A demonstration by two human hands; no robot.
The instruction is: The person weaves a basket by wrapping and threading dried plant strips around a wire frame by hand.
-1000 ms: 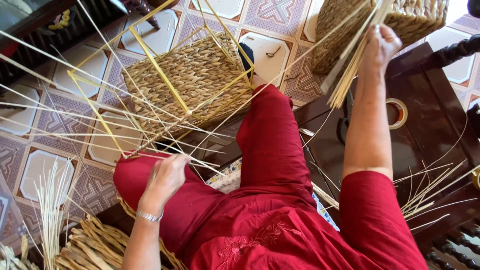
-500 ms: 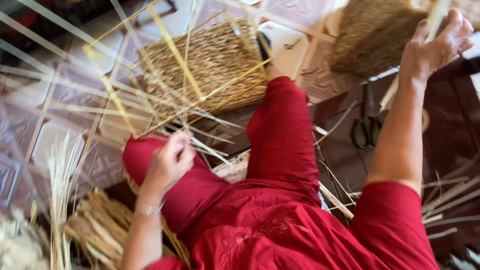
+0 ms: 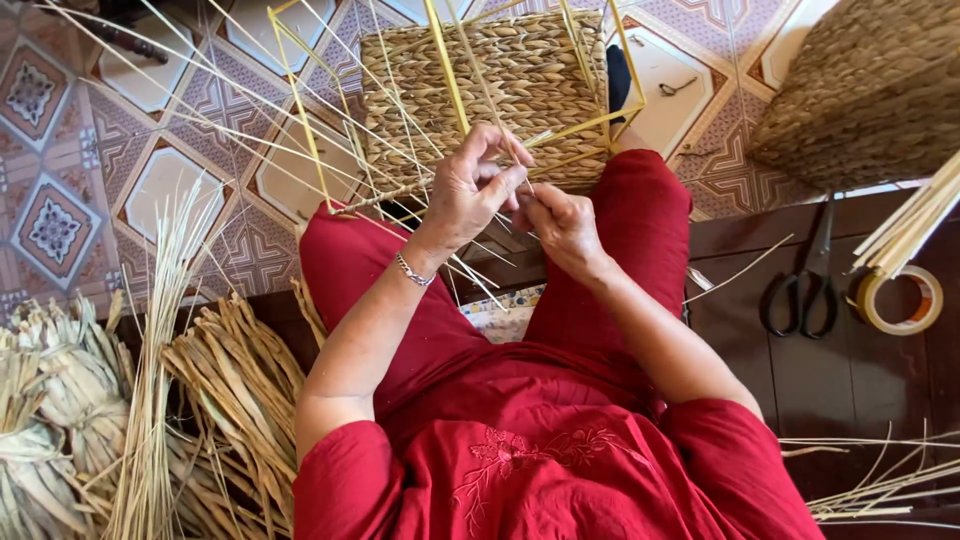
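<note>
With your left hand [image 3: 470,190] and right hand [image 3: 560,222] both pinched on thin straws [image 3: 478,100] just below the half-woven basket [image 3: 490,90], keep tension even.

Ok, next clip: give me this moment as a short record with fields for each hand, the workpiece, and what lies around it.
left hand: fingers pinching thin straw strands at the basket's near edge
right hand: close beside the left, closed on the same strands
workpiece: woven basket on a yellow wire frame, loose strands fanning out to the left
right side: scissors and tape roll on dark wooden boards
left side: bundles of dried fibre
</note>
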